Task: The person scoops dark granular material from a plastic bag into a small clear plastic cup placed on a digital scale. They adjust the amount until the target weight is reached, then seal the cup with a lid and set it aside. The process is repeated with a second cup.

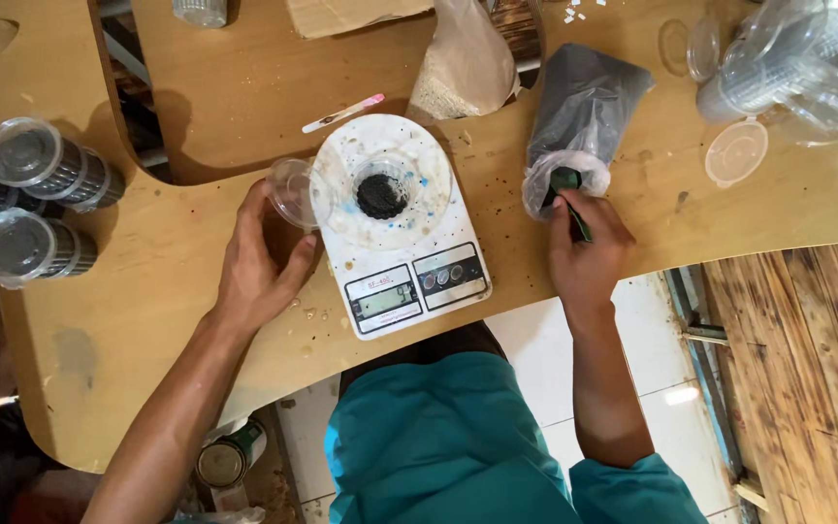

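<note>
A white digital kitchen scale (409,281) sits on the wooden table. On its round platform stands a small clear cup (383,192) with dark powder in it. My left hand (259,267) holds a clear round lid (293,192) at the scale's left edge. My right hand (589,252) grips a green scoop (566,184) whose end dips into the open mouth of a plastic bag of dark powder (584,116).
Filled, lidded cups (36,194) lie stacked at the far left. Empty clear cups and lids (778,78) are piled at the top right. A bag of pale grains (463,68) and a pink-tipped stick (341,114) lie behind the scale. The table edge (497,315) curves near my body.
</note>
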